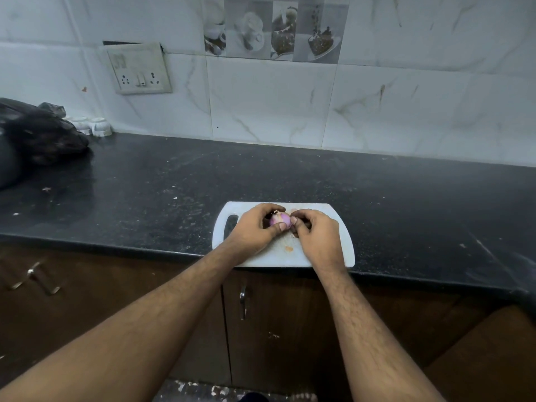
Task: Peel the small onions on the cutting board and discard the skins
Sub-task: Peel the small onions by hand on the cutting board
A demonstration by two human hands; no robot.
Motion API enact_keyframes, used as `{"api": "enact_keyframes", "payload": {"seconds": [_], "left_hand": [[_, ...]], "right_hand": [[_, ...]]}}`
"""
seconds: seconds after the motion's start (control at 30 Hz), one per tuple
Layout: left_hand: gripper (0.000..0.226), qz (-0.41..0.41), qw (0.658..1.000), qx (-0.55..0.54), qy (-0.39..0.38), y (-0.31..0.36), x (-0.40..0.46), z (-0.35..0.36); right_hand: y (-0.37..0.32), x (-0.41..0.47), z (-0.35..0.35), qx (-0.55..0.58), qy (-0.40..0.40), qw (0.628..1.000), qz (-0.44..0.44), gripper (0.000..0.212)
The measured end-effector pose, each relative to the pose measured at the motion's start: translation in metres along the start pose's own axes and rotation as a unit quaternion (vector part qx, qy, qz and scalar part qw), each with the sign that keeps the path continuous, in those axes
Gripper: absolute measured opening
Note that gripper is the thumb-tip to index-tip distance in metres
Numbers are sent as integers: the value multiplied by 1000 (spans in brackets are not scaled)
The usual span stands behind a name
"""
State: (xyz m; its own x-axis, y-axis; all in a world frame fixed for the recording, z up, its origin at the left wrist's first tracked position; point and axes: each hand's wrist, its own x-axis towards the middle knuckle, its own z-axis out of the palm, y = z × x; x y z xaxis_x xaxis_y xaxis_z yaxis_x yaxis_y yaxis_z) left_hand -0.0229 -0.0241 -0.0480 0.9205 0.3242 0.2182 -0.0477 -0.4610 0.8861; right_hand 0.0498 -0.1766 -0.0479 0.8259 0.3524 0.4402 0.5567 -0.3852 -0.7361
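Note:
A small purple onion [279,219] is held just above the white cutting board [343,250], which lies at the front edge of the black counter. My left hand [255,229] grips the onion, thumb across its near side and fingers curled over the top. My right hand [314,236] has its curled fingertips against the onion's right side, and something dark shows under its fingers. A small orange scrap of skin [289,248] lies on the board between my wrists. No other onions are visible; my hands hide the board's middle.
A black plastic bag [37,132] lies on the counter at far left, with small white cups [92,125] behind it. A switch and socket plate [139,69] hangs on the tiled wall. Brown cabinet doors with metal handles [243,300] stand below the counter [406,204].

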Motion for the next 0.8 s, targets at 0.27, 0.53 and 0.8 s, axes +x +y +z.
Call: {"api": "enact_keyframes", "payload": {"seconds": [0.27, 0.53, 0.8], "left_hand": [[34, -3, 1000, -8, 1, 0, 0, 0], [33, 6, 1000, 24, -1, 1, 2, 2], [33, 1, 1000, -21, 9, -3, 0, 1]], "right_hand": [[-1, -1, 0, 3, 11, 1000, 9, 15], [-4, -2, 1, -30, 6, 999, 24, 18], [-3, 2, 3, -72, 14, 995, 71, 18]]}}
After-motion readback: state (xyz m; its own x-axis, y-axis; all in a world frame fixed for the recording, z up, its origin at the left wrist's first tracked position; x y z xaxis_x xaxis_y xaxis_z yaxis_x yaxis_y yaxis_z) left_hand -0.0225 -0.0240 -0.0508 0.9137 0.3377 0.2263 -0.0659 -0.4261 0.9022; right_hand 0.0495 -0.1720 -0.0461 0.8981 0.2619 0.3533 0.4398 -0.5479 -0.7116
